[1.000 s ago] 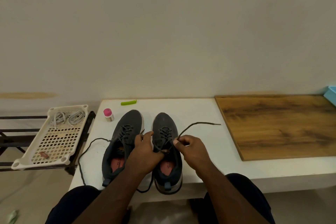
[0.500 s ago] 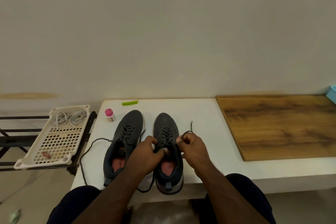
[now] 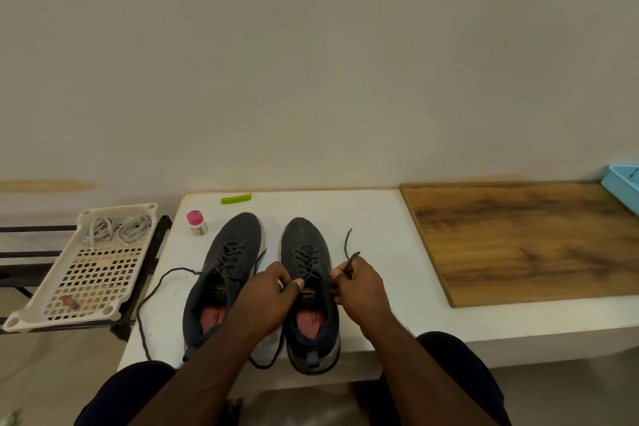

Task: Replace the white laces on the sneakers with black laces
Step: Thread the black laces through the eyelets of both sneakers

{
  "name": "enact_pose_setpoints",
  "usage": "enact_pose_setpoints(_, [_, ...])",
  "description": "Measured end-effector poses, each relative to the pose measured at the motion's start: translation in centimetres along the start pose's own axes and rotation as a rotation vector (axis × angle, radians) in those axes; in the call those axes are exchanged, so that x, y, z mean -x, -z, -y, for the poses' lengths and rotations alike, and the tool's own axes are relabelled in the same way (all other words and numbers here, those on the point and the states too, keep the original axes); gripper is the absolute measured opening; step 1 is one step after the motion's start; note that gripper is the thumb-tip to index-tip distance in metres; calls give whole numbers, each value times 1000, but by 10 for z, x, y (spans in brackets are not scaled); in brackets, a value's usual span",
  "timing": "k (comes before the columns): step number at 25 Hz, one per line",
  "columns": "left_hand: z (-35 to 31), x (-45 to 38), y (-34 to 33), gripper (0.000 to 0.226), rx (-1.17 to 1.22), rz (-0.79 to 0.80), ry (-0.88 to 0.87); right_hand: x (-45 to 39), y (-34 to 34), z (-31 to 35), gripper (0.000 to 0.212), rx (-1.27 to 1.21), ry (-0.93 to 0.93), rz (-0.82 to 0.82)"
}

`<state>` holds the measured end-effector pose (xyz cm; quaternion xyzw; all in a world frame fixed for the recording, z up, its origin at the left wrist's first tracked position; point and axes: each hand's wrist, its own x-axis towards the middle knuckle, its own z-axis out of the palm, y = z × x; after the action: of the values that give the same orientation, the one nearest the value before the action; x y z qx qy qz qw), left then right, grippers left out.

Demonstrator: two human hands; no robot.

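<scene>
Two dark grey sneakers stand side by side on the white table (image 3: pixel 373 218), toes away from me. The left sneaker (image 3: pixel 228 252) is laced black, and its loose lace end (image 3: pixel 155 290) trails off to the left. The right sneaker (image 3: pixel 304 239) also carries a black lace (image 3: pixel 307 261). My left hand (image 3: pixel 266 297) pinches that lace at the sneaker's tongue. My right hand (image 3: pixel 359 287) grips the lace's other end at the sneaker's right side, with the tip (image 3: pixel 347 242) curling up above my fingers. The white laces (image 3: pixel 117 228) lie coiled in a white tray.
The white perforated tray (image 3: pixel 86 280) rests on a black rack left of the table. A pink-capped small bottle (image 3: pixel 197 223) and a green clip (image 3: pixel 236 198) sit near the table's back edge. A wooden board (image 3: pixel 525 239) covers the right side; a blue box (image 3: pixel 622 183) is at far right.
The lace end that stretched out to the right a second ago has been drawn in; only a short tip now sticks up from my right hand. My left hand stayed at the tongue.
</scene>
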<state>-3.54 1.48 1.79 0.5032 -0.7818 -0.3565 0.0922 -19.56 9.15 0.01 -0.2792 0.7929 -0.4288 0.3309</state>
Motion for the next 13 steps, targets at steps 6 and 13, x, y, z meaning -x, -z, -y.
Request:
enact_pose_setpoints(6, [1,4,11,25,117,23,50,5,5,8,2,-181,15,-18])
enact_pose_setpoints(13, [-34,8,75,4,436,-114,36,13,35,71,11,-530,83,-81])
